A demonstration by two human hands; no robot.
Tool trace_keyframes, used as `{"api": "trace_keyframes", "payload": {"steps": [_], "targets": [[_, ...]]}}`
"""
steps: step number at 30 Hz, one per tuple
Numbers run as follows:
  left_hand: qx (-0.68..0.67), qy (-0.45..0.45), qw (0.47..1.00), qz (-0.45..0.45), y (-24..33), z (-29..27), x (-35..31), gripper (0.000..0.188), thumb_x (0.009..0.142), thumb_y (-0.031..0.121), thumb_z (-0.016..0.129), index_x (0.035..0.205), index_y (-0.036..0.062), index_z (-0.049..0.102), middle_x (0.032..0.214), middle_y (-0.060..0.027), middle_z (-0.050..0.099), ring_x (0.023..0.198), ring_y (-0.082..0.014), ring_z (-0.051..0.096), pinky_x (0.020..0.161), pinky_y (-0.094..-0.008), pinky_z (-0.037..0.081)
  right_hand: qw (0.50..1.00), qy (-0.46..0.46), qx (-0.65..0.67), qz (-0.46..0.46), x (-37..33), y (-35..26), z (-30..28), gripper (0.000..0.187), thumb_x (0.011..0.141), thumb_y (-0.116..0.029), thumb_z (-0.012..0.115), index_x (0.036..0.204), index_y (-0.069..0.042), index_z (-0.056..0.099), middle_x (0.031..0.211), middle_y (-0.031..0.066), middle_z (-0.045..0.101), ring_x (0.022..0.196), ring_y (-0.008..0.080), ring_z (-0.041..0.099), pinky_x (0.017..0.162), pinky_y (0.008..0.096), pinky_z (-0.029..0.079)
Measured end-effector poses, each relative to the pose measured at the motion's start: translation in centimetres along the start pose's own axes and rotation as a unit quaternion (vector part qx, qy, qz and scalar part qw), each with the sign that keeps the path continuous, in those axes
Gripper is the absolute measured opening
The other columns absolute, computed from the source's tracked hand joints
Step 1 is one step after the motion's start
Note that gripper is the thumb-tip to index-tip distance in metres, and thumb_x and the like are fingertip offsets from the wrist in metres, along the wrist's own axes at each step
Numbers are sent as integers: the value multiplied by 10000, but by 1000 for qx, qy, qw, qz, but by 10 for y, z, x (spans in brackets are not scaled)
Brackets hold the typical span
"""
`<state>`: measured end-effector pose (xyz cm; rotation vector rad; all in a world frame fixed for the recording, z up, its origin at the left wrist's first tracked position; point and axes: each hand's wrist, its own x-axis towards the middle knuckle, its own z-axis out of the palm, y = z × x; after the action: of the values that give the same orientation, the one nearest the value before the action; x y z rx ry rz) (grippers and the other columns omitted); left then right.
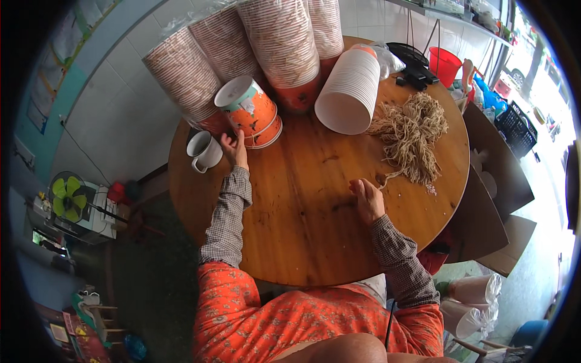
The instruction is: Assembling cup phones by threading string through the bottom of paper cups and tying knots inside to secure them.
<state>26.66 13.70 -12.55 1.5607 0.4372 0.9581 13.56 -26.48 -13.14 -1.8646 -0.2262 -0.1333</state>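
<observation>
My left hand (235, 150) reaches to the base of a short stack of orange paper tubs (257, 121) with a pale green patch. Its fingers are apart, at or just against the tub's side; actual contact is hard to make out. Left of that hand stands a white enamel mug (204, 151) with a dark rim. My right hand (368, 202) hovers low over or rests on the wooden table, fingers curled together; what they hold, if anything, is hidden. Close by it, a strand trails from a tangled heap of beige strings (414, 136).
Tall plastic-wrapped stacks of paper tubs (281, 48) line the table's far side. A stack of white-bottomed tubs (350, 91) leans on its side right of them. The round wooden table (290, 224) has cardboard boxes (478, 212) beside its right edge. A green-bladed fan (68, 196) stands left.
</observation>
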Motion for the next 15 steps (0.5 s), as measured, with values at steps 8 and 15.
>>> {"api": "trace_keyframes", "payload": {"steps": [8, 15], "targets": [[145, -106, 972, 150, 60, 41, 11, 746, 866, 315, 683, 1449, 83, 280, 1387, -238, 405, 1255, -375, 438, 1031, -434, 372, 998, 45, -29, -16, 3, 5, -10, 325, 996, -256, 433, 937, -1, 626, 832, 136, 656, 801, 288, 642, 726, 371, 504], [198, -54, 911, 357, 42, 47, -17, 754, 805, 144, 677, 1451, 77, 294, 1440, -256, 342, 1330, -414, 332, 1124, -497, 227, 996, 72, -30, -49, 6, 2, -8, 294, 979, -234, 453, 888, -9, 619, 804, 134, 639, 782, 316, 622, 716, 395, 491]]}}
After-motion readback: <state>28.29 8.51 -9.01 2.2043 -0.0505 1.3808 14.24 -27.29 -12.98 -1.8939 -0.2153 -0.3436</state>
